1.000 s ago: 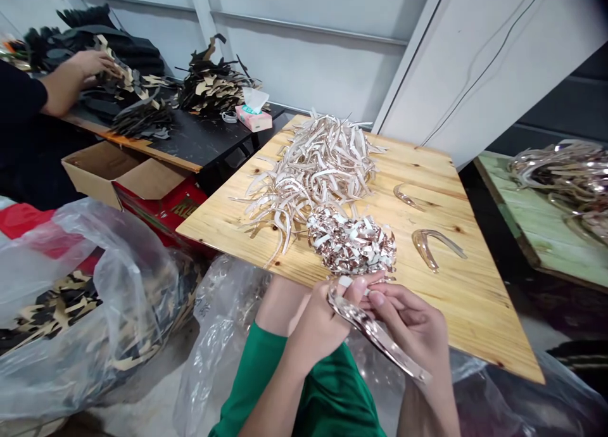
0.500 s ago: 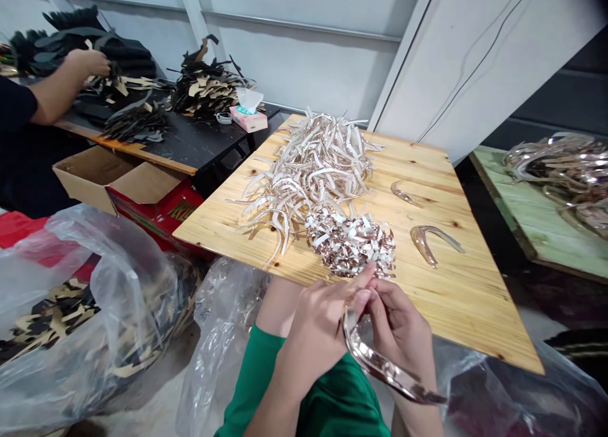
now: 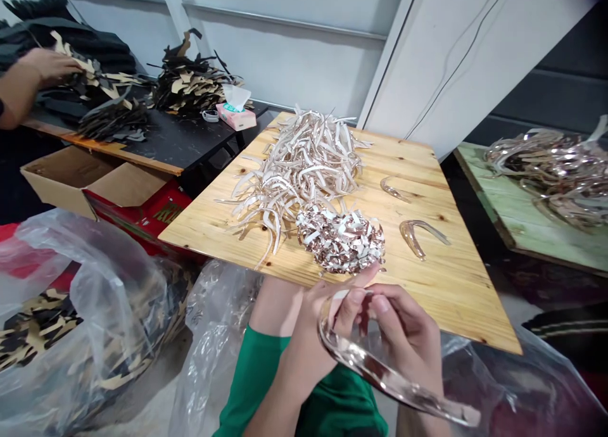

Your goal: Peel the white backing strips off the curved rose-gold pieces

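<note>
Both hands meet just below the near edge of the wooden board [image 3: 456,291]. My left hand [image 3: 316,335] and my right hand [image 3: 403,335] pinch one end of a long shiny rose-gold strip [image 3: 380,377], which curves down and to the right below them. Just above the hands lies a small heap of short shiny snippets [image 3: 341,239]. Behind it is a big pile of pale curved strips [image 3: 299,168]. Two single shiny curved strips, one near [image 3: 418,234] and one farther back [image 3: 393,190], lie on the board to the right.
Another person's hand [image 3: 40,66] works at a black table [image 3: 180,142] with dark cut-outs and a tissue box [image 3: 230,115]. An open cardboard box [image 3: 90,180] and clear plastic bags [image 3: 90,323] sit on the left. A green board [image 3: 522,215] on the right carries more shiny strips.
The strip has swung lower and farther right beneath my hands, which have shifted their pinch at its upper end. The view has drifted right. The other person's hand keeps moving among the dark cut-outs.
</note>
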Demonstrator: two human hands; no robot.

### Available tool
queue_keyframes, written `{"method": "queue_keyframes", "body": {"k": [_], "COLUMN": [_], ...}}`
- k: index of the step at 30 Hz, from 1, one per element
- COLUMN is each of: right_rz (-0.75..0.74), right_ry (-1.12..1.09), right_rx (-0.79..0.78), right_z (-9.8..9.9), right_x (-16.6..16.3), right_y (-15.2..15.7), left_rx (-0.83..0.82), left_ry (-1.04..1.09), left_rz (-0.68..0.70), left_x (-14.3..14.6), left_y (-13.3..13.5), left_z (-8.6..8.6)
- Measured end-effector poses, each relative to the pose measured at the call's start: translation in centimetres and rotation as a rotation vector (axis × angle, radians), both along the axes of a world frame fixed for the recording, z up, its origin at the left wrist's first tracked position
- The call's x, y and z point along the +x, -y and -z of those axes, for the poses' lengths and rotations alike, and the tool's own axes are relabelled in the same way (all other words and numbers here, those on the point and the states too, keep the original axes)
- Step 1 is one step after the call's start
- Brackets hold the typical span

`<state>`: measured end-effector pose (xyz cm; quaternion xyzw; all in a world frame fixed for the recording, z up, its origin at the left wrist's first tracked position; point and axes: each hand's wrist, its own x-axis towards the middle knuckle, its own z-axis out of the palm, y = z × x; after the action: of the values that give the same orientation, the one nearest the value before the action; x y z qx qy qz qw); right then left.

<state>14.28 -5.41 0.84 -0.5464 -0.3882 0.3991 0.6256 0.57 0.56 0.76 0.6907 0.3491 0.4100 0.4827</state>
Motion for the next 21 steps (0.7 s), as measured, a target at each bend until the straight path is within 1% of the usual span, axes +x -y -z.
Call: {"method": "queue_keyframes", "body": {"k": [2, 6, 12, 15, 17, 19, 21], "right_rz": [0.039, 0.064, 0.139, 0.217, 0.271, 0.315, 0.299], "right_ry": [0.076, 0.194, 0.295, 0.348, 0.416, 0.483, 0.509], "right_rx": [0.019, 0.025, 0.005, -0.018, -0.039, -0.029, -0.005], "right_z": [-0.3, -0.7, -1.1, -0.9, -0.6, -0.3, -0.2], "right_x": [-0.1, 0.2, 0.3, 0.0, -0.1, 0.1, 0.6], "right_y": [-0.1, 0.1, 1.1, 1.0, 0.7, 0.4, 0.4], "left_rx": [0.013, 0.051, 0.127, 0.174, 0.194, 0.196, 0.15], "left_ry": [-0.007, -0.036, -0.063, -0.098, -0.12, -0.126, -0.114], "left_rz": [0.024, 0.044, 0.075, 0.077, 0.085, 0.095, 0.1], "left_x": [0.0, 0.1, 0.1, 0.3, 0.5, 0.7, 0.8], "left_y": [0.0, 0.0, 0.0, 0.3, 0.5, 0.7, 0.9], "left_z": [-0.2, -0.3, 0.2, 0.5, 0.5, 0.3, 0.0]}}
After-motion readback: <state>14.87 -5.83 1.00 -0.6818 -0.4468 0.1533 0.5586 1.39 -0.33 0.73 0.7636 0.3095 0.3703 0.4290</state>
